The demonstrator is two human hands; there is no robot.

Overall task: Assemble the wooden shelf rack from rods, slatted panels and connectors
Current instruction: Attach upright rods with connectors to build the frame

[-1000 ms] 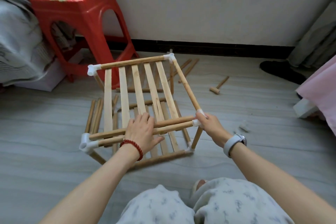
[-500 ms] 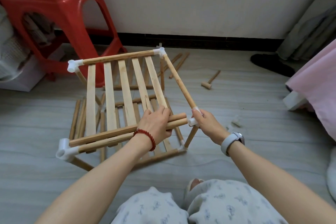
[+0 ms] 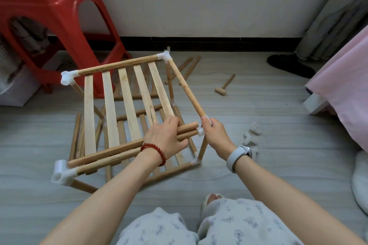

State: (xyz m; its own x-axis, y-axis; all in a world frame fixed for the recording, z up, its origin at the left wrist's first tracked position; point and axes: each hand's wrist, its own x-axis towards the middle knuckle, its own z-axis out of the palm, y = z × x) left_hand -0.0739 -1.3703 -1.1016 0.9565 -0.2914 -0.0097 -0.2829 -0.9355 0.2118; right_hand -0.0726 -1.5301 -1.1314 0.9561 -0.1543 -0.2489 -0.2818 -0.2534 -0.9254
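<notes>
A part-built wooden rack [image 3: 127,93] stands on the floor, with a slatted panel on top and a second slatted panel below it. White connectors sit at its corners, one at the near left [image 3: 59,171] and one at the far right [image 3: 165,56]. My left hand [image 3: 166,138] grips two rods [image 3: 111,153] lying along the near top edge. My right hand [image 3: 214,135] holds the near right white connector [image 3: 200,131], where the right side rod [image 3: 186,87] ends.
Loose rods lie on the floor at the left [image 3: 76,133] and behind the rack [image 3: 189,67]. A small wooden mallet [image 3: 224,86] lies to the right. A red plastic stool [image 3: 49,18] stands at the back left. Pink fabric [image 3: 342,85] hangs at the right.
The view has drawn closer to the rack. My left hand has slid right along the two near rods toward the right corner. My right hand stays on the near right connector.
</notes>
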